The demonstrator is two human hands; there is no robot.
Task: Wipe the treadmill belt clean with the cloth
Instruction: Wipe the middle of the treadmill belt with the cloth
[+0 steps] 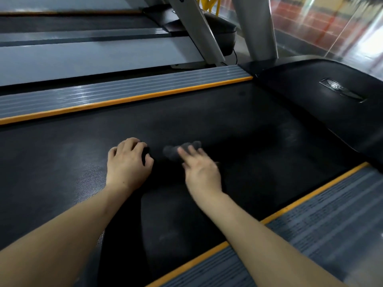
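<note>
Treadmill belt [238, 121] fills the middle of your view, a wide black textured surface running from lower left toward the dark motor hood [323, 94] at upper right. Grey ribbed side rails edged in orange border it: one rail [116, 94] on the far side, the other rail [323, 216] along the near right.

Your left hand [128, 164] is down on the belt with its fingers curled, and a dark bit of material shows under those fingertips. That is probably the cloth [146, 155], though it is black against a black belt and its outline is hard to trace. So the left hand looks closed around a bunch of cloth, pressing it onto the belt about midway across.

Your right hand [200, 170] is just beside it, blurred, with fingers straight and spread apart. Its fingertips sit at a soft dark-grey smudge on the belt surface; you cannot tell whether that is more cloth or only a shadow. The right hand grips nothing.

Both forearms reach in from the bottom edge. Beyond the far rail stands another treadmill deck [93, 56] with a pale slanted upright [199, 32], and a thicker grey post [257, 27] rises next to the hood.
</note>
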